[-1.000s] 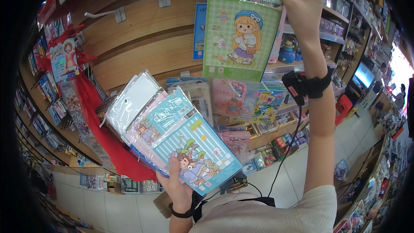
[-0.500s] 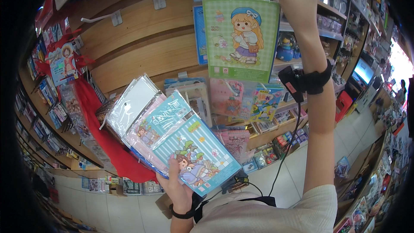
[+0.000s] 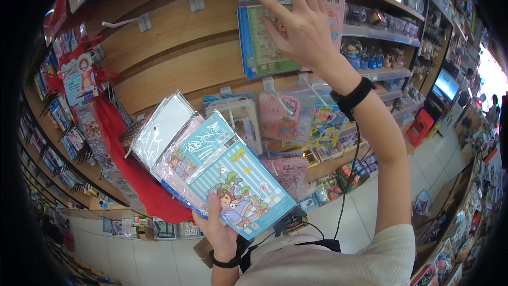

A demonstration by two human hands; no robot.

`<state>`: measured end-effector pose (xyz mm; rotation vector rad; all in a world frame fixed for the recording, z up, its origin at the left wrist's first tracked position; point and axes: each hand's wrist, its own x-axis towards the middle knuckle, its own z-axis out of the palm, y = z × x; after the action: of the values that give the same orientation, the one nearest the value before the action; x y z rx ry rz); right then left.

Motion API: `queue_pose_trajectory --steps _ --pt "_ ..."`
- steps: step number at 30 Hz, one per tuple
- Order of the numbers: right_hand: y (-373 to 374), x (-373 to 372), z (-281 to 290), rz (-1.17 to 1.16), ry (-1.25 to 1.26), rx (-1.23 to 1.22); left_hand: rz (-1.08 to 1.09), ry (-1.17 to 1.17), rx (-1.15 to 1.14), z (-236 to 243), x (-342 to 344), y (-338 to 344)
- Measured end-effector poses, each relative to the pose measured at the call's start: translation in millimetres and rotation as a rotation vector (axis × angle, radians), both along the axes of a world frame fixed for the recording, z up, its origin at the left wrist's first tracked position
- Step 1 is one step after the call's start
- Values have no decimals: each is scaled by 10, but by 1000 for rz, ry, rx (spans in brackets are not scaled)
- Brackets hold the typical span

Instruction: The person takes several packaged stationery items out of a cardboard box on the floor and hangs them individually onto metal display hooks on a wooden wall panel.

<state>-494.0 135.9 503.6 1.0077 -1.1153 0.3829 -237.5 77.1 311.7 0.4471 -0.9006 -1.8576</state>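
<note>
My left hand [image 3: 218, 235] grips a fanned stack of plastic-sleeved booklets, its thumb over the front. The top one is a blue striped cartoon booklet [image 3: 264, 193]; a white-backed packet [image 3: 161, 127] sticks out behind it. My right hand [image 3: 304, 26] is raised to the slatted wall with fingers spread, holding nothing. It covers much of a green cartoon booklet [image 3: 264, 47] hanging there in a clear sleeve. Whether the fingertips touch that sleeve I cannot tell. A blue packet [image 3: 244, 47] shows behind the green one, and a pink packet [image 3: 335, 5] hangs to its right.
Bare white hooks [image 3: 194, 1] stick out of the wooden slatwall [image 3: 164, 47]. Lower down hang a pink packet [image 3: 279, 114] and a yellow packet [image 3: 324, 127]. Red cloth [image 3: 127, 169] drapes at the left. Shelves of small goods [image 3: 378, 32] run along the right. A cable [image 3: 346, 196] dangles from my right wrist.
My right hand has let go of the green booklet and moved left, its fingers now spread. The green booklet has gone from close in front of me back against the wall. My left hand stays put.
</note>
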Motion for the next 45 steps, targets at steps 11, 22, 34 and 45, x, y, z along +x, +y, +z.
queue_pose_trajectory --steps 11,22,34,45 --pt "-211 -157 -109 259 -27 13 -76 59 22 -19 24 -21" --pt "-39 756 -406 453 -1143 921 -117 -8 -198 -36 -204 -98" --pt "370 35 183 906 -521 -112 -190 -71 -6 -123 -153 14" --pt "348 114 307 499 -416 -100 -174 25 -89 -185 -185 -26"
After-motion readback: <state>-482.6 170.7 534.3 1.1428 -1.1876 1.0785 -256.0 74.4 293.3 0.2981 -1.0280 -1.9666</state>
